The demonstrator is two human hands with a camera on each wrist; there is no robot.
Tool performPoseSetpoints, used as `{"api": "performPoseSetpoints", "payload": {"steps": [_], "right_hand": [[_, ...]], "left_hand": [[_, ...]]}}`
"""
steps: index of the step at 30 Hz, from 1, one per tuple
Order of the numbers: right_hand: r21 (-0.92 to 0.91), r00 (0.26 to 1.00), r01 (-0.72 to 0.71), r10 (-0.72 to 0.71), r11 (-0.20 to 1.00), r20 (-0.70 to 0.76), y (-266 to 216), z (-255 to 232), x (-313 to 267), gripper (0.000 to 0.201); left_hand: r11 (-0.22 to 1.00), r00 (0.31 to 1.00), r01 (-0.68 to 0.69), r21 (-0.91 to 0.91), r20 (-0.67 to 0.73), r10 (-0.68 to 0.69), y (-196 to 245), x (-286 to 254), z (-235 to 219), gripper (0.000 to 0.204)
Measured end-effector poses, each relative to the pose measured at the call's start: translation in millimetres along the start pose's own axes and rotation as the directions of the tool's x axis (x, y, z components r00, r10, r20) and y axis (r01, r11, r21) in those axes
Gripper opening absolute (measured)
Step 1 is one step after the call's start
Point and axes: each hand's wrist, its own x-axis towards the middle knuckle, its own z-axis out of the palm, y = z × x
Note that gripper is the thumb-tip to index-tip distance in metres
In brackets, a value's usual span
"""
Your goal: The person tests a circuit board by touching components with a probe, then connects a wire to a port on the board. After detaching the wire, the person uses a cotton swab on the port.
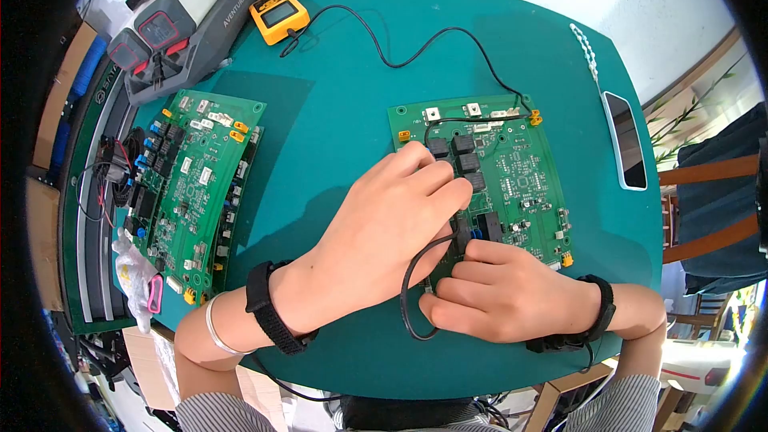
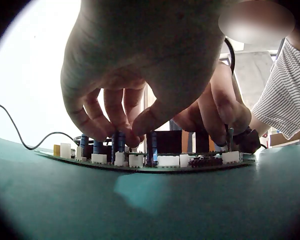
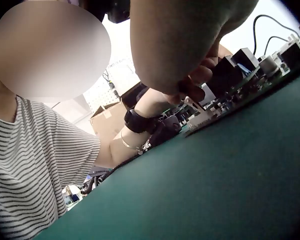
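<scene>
A green circuit board (image 1: 532, 156) lies on the table under both hands. My left hand (image 1: 392, 208) reaches over it with bent fingers; in the left wrist view its fingertips (image 2: 102, 135) are down among tall blue components (image 2: 121, 141). Whether it pinches anything I cannot tell. Beside it, my right hand (image 1: 512, 292) has curled fingers and pinches a thin black-corded test probe. The probe's metal tip (image 2: 231, 136) stands at a white connector (image 2: 231, 157) along the board's edge. A loop of black lead (image 1: 406, 292) hangs between the hands.
A second pair of green boards (image 1: 196, 184), one over the other, stands at the left. At the back is a yellow handheld meter (image 1: 278, 16), its black cord (image 1: 384, 60) running to the board's yellow connector (image 1: 535, 118). A phone (image 1: 624, 140) lies near the right edge.
</scene>
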Motion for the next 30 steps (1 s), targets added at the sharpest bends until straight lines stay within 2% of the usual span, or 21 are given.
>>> {"api": "performPoseSetpoints", "payload": {"steps": [16, 30], "right_hand": [[0.001, 1.0, -0.001, 0.001, 1.0, 0.002, 0.5, 1.9, -1.8, 0.021], [0.018, 1.0, -0.009, 0.009, 1.0, 0.009, 0.5, 2.2, -2.2, 0.021]], "left_hand": [[0.999, 0.999, -0.003, -0.034, 0.047, 0.004, -2.0, -0.2, -0.4, 0.042], [0.999, 1.0, -0.012, -0.038, 0.029, 0.013, -1.4, -0.5, -0.1, 0.042]]}}
